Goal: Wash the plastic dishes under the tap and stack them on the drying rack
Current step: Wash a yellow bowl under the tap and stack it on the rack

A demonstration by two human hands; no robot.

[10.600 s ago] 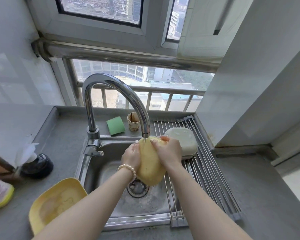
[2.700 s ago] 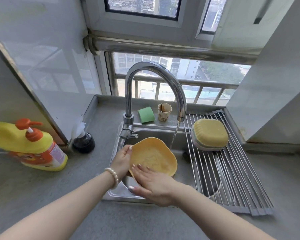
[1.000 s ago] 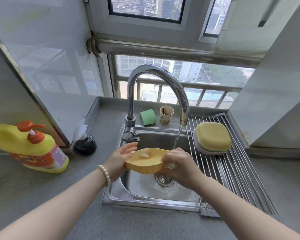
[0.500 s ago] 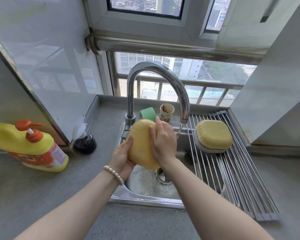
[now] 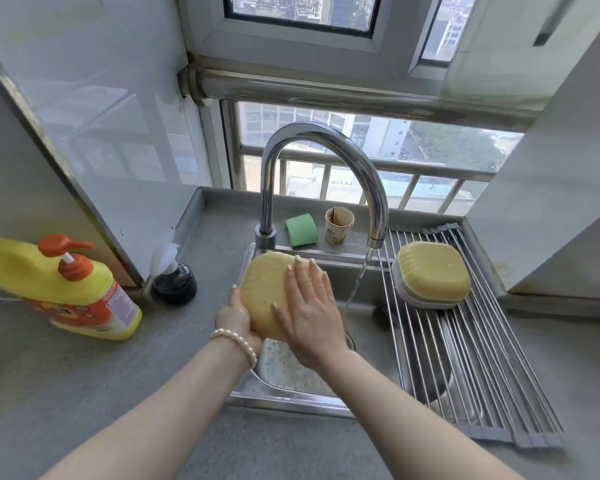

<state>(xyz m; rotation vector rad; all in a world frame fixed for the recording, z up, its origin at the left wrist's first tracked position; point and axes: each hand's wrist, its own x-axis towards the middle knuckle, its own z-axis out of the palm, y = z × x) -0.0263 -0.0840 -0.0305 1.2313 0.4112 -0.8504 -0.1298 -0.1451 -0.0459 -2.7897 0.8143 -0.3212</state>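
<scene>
- Dish (image 5: 265, 292) – yellow plastic, held on edge over the sink (image 5: 291, 379), underside facing me, just left of the water stream (image 5: 359, 282) and not under it.
- Left hand (image 5: 234, 318) cups the lower-left rim from behind, fingers curled round the edge; that's what carries the dish.
- Right hand (image 5: 310, 311) lies flat on the underside, fingers straight and a bit spread, rubbing, not gripping.
- Handling, my guess: light, stiff enough, prob. not fragile, but wet with droplets, so slippery. Best hold is the rim, thumb one side and fingers the other; a flat palm alone would let it slide.
- Next: swing it right under the stream to rinse, then carry to the rack.
- Tap (image 5: 326, 147) arches right over my hands; the spout end is near, so I could knock the rim on it when tilting.
- Rack (image 5: 465, 348) – metal rods across the right side of the sink. Stack of dishes (image 5: 433, 275) sits upside down at its far end, yellow one on top; this dish should go on that.
- Behind the sink: green sponge (image 5: 301, 229) and paper cup (image 5: 339, 225), well clear of my path.
- Left on the counter (image 5: 84, 393): soap bottle (image 5: 66, 289) w/ orange pump, small dark pot (image 5: 175, 284). Neither in the way.
</scene>
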